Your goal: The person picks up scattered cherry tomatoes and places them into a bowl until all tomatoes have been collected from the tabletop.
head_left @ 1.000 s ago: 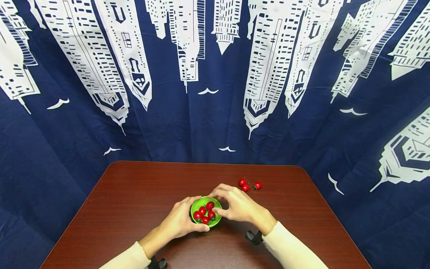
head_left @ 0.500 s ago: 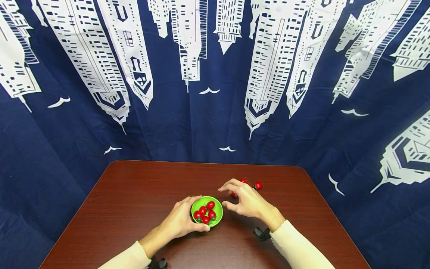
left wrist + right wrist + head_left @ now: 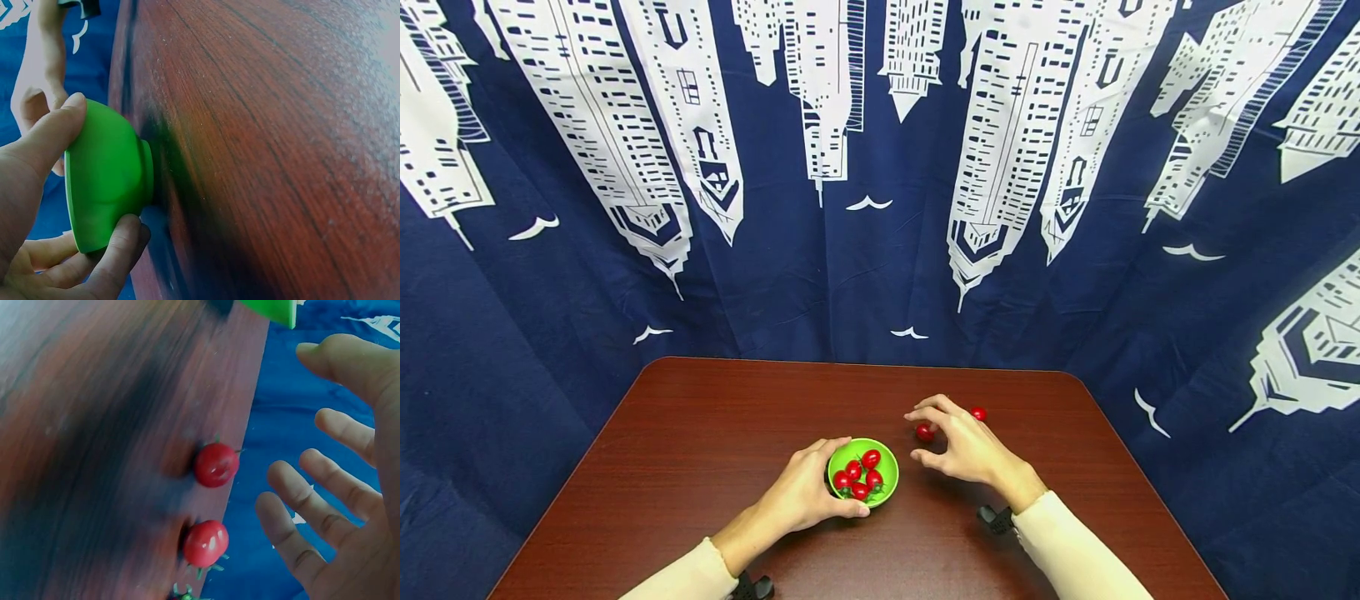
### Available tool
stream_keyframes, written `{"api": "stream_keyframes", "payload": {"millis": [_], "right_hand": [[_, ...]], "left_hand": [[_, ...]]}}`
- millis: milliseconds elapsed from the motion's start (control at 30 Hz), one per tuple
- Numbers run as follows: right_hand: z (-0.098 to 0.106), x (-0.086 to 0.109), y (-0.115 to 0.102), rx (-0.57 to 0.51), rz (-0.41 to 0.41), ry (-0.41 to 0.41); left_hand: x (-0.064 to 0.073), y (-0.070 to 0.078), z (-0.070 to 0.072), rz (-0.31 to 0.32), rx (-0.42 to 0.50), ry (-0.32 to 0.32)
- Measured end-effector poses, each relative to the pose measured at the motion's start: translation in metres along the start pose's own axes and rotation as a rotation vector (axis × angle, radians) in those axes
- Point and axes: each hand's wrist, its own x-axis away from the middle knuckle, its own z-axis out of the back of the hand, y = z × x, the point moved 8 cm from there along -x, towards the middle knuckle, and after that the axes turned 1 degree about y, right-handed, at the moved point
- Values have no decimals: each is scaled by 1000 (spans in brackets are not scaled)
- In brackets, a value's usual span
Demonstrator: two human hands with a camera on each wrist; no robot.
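You seem past halfway: five tomatoes [image 3: 874, 479] sit in the green bowl [image 3: 106, 175] that your left hand [image 3: 805, 493] clasps between thumb and fingers. Your right hand [image 3: 966, 447] hangs above the counter [image 3: 737, 417], fingers parted, holding nothing. Outside remain one tomato [image 3: 925, 432] below that hand and another [image 3: 978, 413] beyond it; a stem [image 3: 184, 596] hints at a third, mostly cut off.

No words, numbers or brands can be read on the cloth [image 3: 775, 292], the bowl [image 3: 106, 162], the table [image 3: 737, 408] or the dark wrist mount [image 3: 996, 519]. Closest to lettering are a mark [image 3: 672, 29] like a U printed on one white tower [image 3: 700, 108] of the cloth, and a matching one on a tower farther right, both among drawn windows.
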Motion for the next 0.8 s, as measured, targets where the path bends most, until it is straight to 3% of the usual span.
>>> {"api": "stream_keyframes", "payload": {"millis": [167, 433, 800], "right_hand": [[-4, 4, 13, 7, -87, -31], [-11, 12, 28, 11, -149, -84], [-20, 13, 35, 19, -141, -120]], "left_hand": [[0, -1, 0, 8, 5, -6], [-3, -5, -3, 17, 7, -8], [-2, -5, -3, 22, 5, -7]]}}
